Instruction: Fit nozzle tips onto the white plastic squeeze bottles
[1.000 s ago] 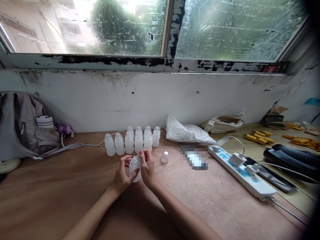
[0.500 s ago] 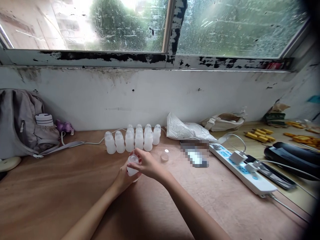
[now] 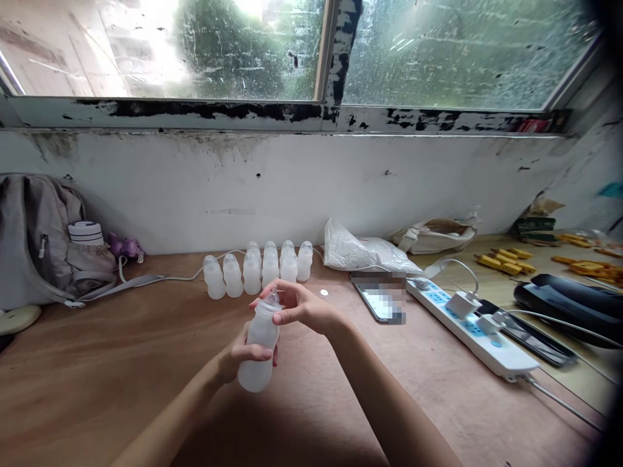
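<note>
A frosted baby bottle [image 3: 257,353] with a clear teat [image 3: 274,296] on top leans slightly to the right above the table. My left hand [image 3: 243,347] is wrapped round its body, thumb across the front. At the neck, my right hand [image 3: 304,308] grips the collar between thumb and fingers, close to the teat. Behind them, several capped baby bottles [image 3: 233,277] stand upright in a cluster. A small white disc [image 3: 324,292] lies just beyond my right hand.
A phone [image 3: 377,299], a white plastic bag [image 3: 355,250] and a power strip [image 3: 467,324] with plugged-in chargers are on the right. A grey backpack [image 3: 39,240] leans at the left wall side. A white cable runs behind the bottles.
The held bottle has tipped and come nearer, showing its whole side. My right hand has shifted right, over where a clear ring lay; that ring no longer shows.
</note>
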Demonstrator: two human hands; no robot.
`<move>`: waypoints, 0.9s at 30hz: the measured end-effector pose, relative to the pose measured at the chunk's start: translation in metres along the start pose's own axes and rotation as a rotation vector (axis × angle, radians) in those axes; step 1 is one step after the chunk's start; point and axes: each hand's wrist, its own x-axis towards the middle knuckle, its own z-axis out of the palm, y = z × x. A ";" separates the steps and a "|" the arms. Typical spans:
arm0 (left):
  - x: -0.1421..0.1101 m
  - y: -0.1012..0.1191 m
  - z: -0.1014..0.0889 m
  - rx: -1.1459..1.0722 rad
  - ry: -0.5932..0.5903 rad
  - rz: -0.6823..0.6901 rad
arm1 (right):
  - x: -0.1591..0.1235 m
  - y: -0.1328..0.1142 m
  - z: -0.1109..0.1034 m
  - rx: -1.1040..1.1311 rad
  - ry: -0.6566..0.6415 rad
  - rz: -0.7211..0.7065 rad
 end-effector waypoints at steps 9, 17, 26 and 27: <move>-0.002 0.019 0.012 0.368 0.273 0.108 | 0.000 0.001 0.001 -0.077 0.140 -0.041; -0.013 0.021 0.018 -0.014 -0.066 -0.061 | -0.004 -0.005 0.008 0.102 -0.022 -0.054; 0.004 0.026 -0.009 1.336 0.724 -0.191 | 0.021 0.036 0.021 -0.124 0.506 -0.142; 0.004 0.029 -0.013 1.396 0.753 -0.229 | 0.022 0.038 0.020 -0.062 0.478 -0.124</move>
